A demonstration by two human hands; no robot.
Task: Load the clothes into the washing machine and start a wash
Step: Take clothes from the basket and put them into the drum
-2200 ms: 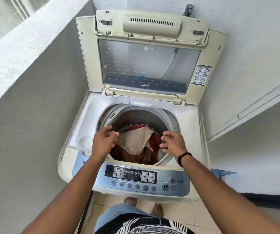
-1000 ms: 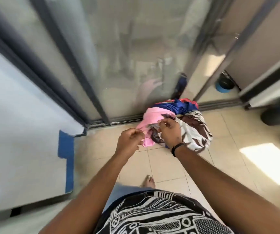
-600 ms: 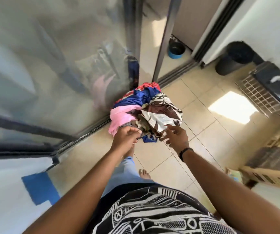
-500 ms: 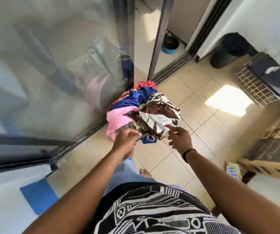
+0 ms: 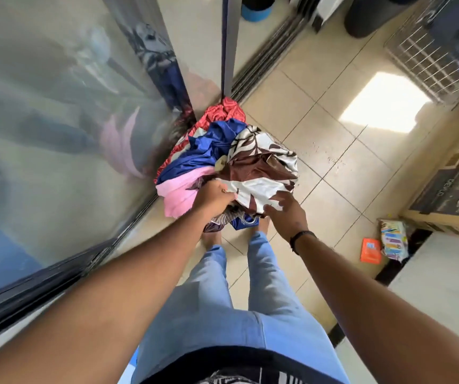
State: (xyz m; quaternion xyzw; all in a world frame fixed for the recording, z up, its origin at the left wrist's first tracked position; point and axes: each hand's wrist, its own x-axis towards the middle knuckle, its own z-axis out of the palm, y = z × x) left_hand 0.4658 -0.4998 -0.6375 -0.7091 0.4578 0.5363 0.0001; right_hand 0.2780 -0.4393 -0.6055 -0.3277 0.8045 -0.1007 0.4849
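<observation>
We see a glass door (image 5: 56, 120) along the left of a tiled floor (image 5: 333, 151). A pile of clothes (image 5: 222, 151) lies on the floor against the door's frame, just ahead of our feet. Our left hand (image 5: 213, 196) is curled into the near edge of the pile, gripping the cloth. Our right hand (image 5: 287, 214) reaches beside it, fingers spread and touching the white-and-brown cloth. An orange packet (image 5: 370, 250) lies to the right.
</observation>
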